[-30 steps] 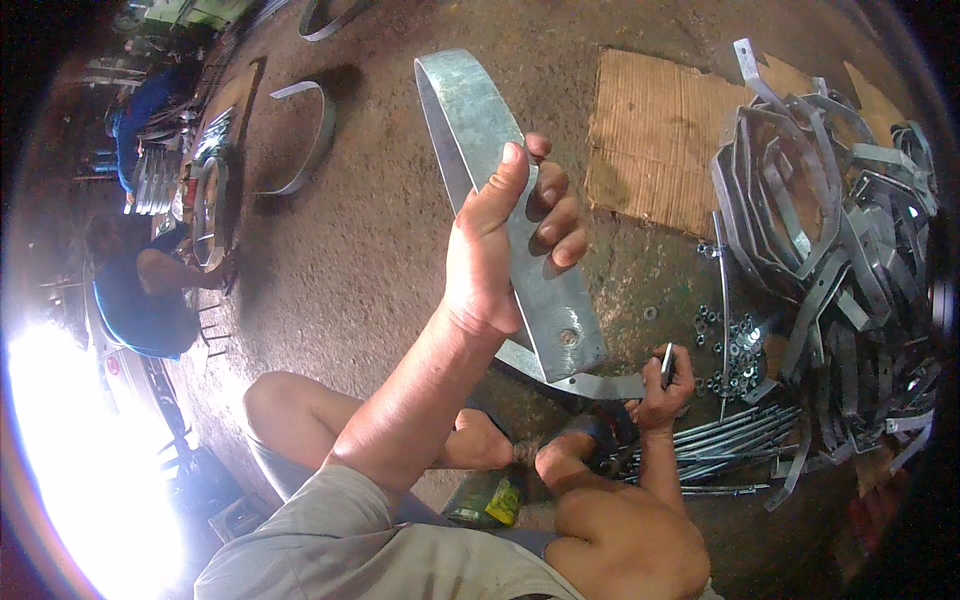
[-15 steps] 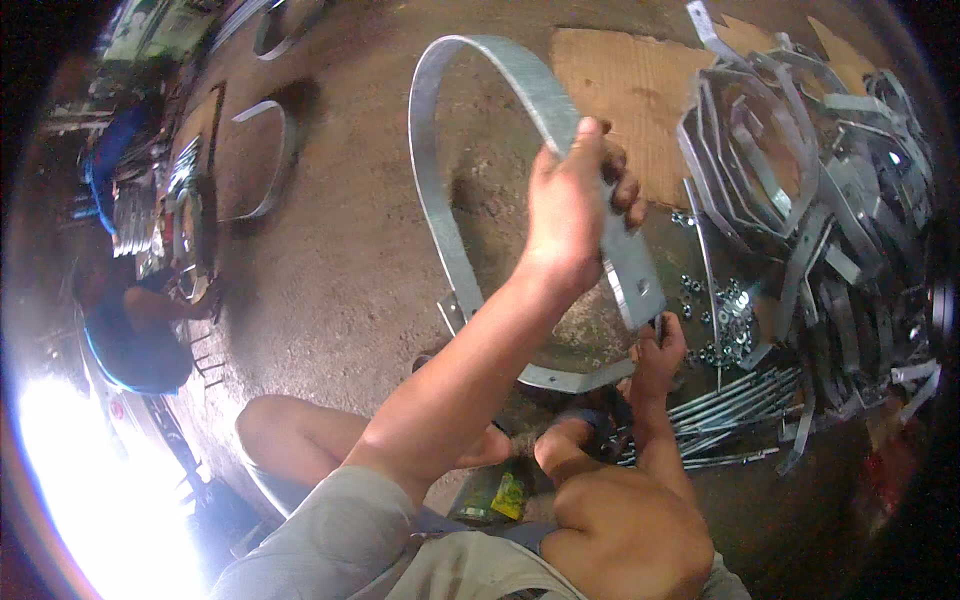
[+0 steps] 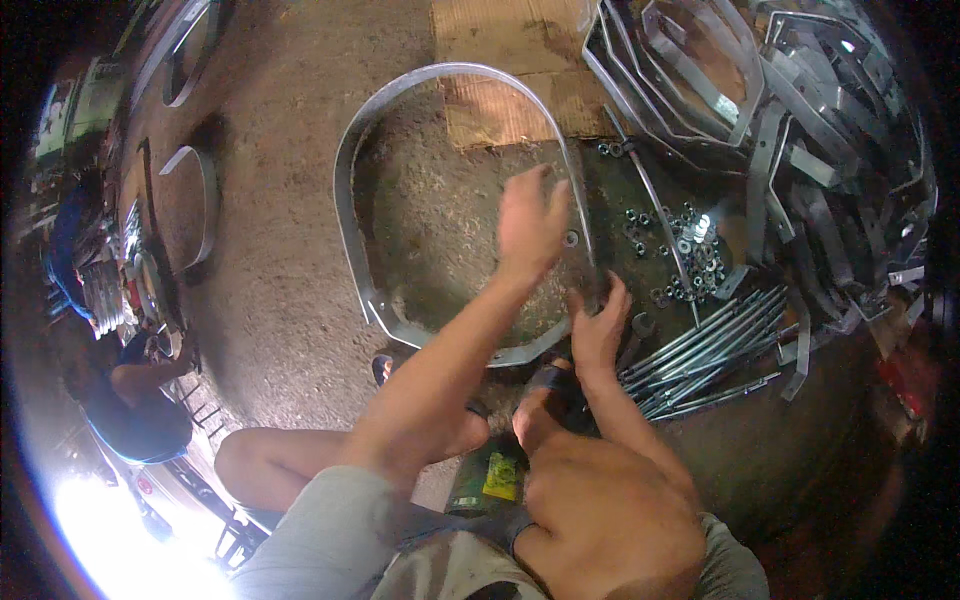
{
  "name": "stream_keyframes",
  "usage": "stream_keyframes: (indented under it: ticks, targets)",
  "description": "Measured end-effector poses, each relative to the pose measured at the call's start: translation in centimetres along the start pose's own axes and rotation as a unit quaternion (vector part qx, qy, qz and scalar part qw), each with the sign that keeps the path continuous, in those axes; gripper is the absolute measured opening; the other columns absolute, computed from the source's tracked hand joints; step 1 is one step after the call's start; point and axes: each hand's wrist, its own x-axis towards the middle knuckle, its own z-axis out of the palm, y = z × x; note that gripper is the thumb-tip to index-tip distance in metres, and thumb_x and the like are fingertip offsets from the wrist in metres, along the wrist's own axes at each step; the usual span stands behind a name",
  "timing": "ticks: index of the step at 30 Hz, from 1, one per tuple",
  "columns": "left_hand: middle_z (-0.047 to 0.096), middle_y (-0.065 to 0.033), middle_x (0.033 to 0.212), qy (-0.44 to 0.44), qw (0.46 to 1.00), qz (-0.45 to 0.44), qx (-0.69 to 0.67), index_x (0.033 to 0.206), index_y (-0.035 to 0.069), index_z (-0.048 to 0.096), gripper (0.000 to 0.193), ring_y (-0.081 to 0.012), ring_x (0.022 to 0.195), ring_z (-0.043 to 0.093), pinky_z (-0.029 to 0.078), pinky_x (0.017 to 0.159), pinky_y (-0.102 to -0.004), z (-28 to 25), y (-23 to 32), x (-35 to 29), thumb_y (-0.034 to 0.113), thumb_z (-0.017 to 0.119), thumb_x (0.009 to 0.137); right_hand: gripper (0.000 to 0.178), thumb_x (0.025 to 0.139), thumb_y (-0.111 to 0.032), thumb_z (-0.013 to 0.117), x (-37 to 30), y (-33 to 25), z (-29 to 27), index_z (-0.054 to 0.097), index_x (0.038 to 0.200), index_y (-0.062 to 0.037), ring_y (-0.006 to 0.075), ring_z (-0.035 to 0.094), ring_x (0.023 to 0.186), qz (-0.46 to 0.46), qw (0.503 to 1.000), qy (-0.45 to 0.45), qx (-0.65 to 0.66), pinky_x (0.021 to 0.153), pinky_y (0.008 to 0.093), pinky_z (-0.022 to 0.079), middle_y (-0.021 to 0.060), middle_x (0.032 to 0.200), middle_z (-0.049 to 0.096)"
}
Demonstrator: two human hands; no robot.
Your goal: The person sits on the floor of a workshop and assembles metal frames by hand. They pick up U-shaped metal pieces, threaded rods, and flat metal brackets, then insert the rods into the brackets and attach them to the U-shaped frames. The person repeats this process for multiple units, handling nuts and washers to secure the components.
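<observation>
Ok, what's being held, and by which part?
The right hand seems to hold the metal hoop near its lower right; whether the left hand grips it is unclear.

This was a metal workshop, pretty clearly — rods [image 3: 705, 345], loose nuts [image 3: 704, 250] and a heap of bent metal straps [image 3: 835, 130] lay about the rough floor [image 3: 280, 290].

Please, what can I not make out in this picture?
Head view:
Left hand: blur hides whether it touches the metal band.
Right hand: blur hides what, if anything, it holds.
Metal band, near side: left forearm covers part.
Cardboard: cut off by top edge.
Nuts and washers: too small to count.
</observation>
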Motion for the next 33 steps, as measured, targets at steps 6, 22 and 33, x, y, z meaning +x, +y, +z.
stream_keyframes:
  ticks: [6, 22, 33]
  targets:
    - [0.063, -0.0181, 0.114, 0.100, 0.981, -0.065, 0.151, 0.115, 0.003, 0.063, 0.032, -0.0358, 0.112, 0.057, 0.044, 0.100, -0.0448, -15.3, -6.3, -4.6, 0.017, 0.067, 0.087, 0.049, 0.088, -0.031, 0.072, 4.3, 1.6, -4.0, 0.058, 0.125, -0.0017, 0.0403, 0.052, 0.120, -0.144, 0.981, 0.085, -0.094, 0.103, 0.0509, 0.041, 0.0187, 0.124, 0.057]
    - [0.070, -0.0181, 0.101, 0.145, 0.887, -0.433, 0.068, 0.109, 0.003, 0.067, 0.028, -0.0344, 0.094, 0.068, 0.052, 0.086, -0.0444, -19.5, -19.8, -13.9, 0.015, 0.065, 0.085, 0.031, 0.095, -0.022, 0.063, 14.6, 6.7, -6.6, 0.062, 0.120, -0.0046, 0.0374, 0.057, 0.109, -0.184, 0.906, 0.070, -0.374, 0.094, 0.0492, 0.046, 0.0170, 0.119, 0.061]
    - [0.069, -0.0181, 0.100, 0.122, 0.928, -0.318, 0.153, 0.105, 0.005, 0.070, 0.027, -0.0390, 0.096, 0.066, 0.051, 0.084, -0.0462, -21.9, -15.4, -13.7, 0.019, 0.063, 0.083, 0.023, 0.099, -0.020, 0.058, 18.7, 14.9, -8.0, 0.066, 0.102, 0.0015, 0.0323, 0.063, 0.091, -0.137, 0.952, 0.090, -0.259, 0.083, 0.0454, 0.049, 0.0182, 0.102, 0.066]
